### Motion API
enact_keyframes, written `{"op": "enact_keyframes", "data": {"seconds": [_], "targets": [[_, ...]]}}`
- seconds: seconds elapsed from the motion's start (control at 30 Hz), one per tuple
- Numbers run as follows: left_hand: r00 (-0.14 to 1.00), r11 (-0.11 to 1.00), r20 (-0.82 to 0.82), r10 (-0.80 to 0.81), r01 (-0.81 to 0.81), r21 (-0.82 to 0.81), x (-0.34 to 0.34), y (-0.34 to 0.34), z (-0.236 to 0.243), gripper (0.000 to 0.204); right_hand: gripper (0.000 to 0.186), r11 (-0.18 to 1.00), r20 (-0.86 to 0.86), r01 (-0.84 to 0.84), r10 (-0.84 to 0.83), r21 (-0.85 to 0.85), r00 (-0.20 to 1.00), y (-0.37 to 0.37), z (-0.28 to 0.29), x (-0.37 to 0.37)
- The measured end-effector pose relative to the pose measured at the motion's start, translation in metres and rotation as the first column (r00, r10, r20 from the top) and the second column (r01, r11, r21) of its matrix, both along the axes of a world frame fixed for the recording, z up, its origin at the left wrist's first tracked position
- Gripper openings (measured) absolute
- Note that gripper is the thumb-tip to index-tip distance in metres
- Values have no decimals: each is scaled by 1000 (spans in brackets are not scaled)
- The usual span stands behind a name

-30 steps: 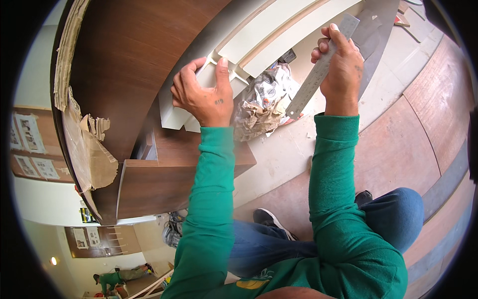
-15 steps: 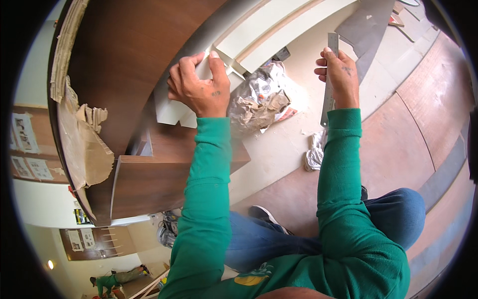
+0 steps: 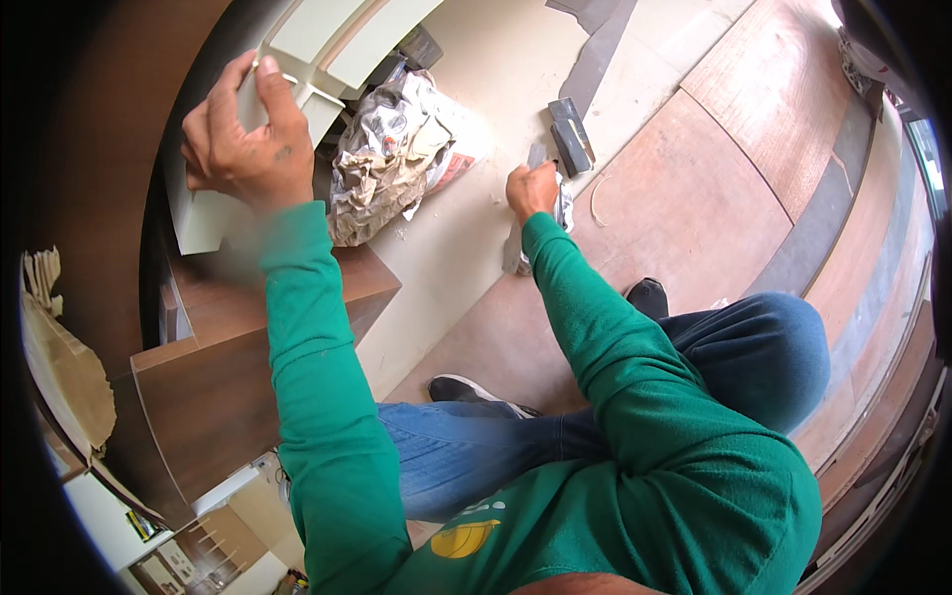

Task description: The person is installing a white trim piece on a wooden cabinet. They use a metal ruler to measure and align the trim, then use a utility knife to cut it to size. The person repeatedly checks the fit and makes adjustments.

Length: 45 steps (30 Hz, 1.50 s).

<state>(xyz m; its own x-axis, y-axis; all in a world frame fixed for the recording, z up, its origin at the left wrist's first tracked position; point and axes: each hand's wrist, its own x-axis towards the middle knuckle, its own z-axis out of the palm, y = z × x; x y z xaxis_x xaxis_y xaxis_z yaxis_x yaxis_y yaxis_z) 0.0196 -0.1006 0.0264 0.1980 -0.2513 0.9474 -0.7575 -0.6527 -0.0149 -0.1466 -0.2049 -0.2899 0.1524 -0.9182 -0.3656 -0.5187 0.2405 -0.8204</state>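
Left hand: the left hand point(image 3: 248, 139) is grasping the upper edge of a white piece point(image 3: 201, 223), its thumb and forefinger pressing close together there and the other fingers curling over the side.
Right hand: the right hand point(image 3: 534, 188) is clenching around a metal ruler point(image 3: 512, 250), low over the floor.
Ruler: it is sticking out past both sides of the fist, one end pointing away from the person, the other toward the person; whether it is touching the floor, I cannot tell.
White piece: it is standing against a dark brown panel point(image 3: 89, 149), with white strips point(image 3: 382, 45) lying just beyond it.
Brown box-like unit: the brown unit point(image 3: 213, 397) is sitting below the left hand, nearer the person.
Crumpled paper: a heap of crumpled paper point(image 3: 382, 164) is lying between the two hands, nearer the left.
Dark block: a dark block point(image 3: 570, 137) is resting just beyond the right hand.
Floor: reddish-brown boards point(image 3: 684, 178) are covering the right side.
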Motion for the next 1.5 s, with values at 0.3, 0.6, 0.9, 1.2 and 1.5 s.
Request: {"op": "enact_keyframes", "data": {"seconds": [0.3,0.6,0.9,1.2,1.5], "targets": [[988,986,135,-69,46,161,20,0,14,11,37,920,-239,-385,359,-69,902,34,-25,-40],[958,958,61,-281,277,67,14,-7,10,14,56,910,-497,-315,150,-269,855,-18,-47,-59],[955,979,-232,-186,201,42,-14,-1,20,48,44,889,-449,-421,307,-180,839,-32,-47,-56],[771,844,-536,-343,504,185,17,36,53,48,30,700,58,-28,99,-713,993,-28,-31,-27],[773,830,-534,-342,515,213,15,43,58,44,28,945,718,254,-30,-208,696,-64,103,39]]}}
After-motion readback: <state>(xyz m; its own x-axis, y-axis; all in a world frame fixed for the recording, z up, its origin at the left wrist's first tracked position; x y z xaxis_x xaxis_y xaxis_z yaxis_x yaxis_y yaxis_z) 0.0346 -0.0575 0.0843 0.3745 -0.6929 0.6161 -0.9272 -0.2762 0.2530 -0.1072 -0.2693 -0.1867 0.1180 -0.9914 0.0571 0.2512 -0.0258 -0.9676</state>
